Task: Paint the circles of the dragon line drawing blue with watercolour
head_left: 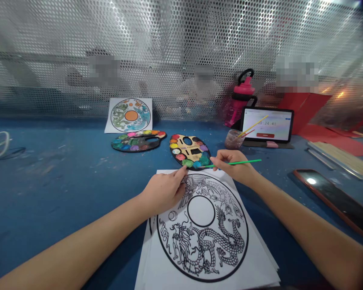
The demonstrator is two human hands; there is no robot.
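A white sheet (254,262) printed with a round black dragon outline lies on the blue table in front of me. My left hand (165,190) rests on its upper left part, fingers loosely curled, index finger stretched toward the sheet's top edge. My right hand (234,163) pinches a thin green paintbrush (245,162), its tip reaching left to the near wells of a paint palette (190,150) just beyond the sheet.
A second palette (138,141) and a coloured sample picture (130,114) stand further back, against a perforated metal screen. A cup with brushes (234,139), a tablet (268,125) and a pink bottle (241,96) are back right. A phone (332,199) lies at right.
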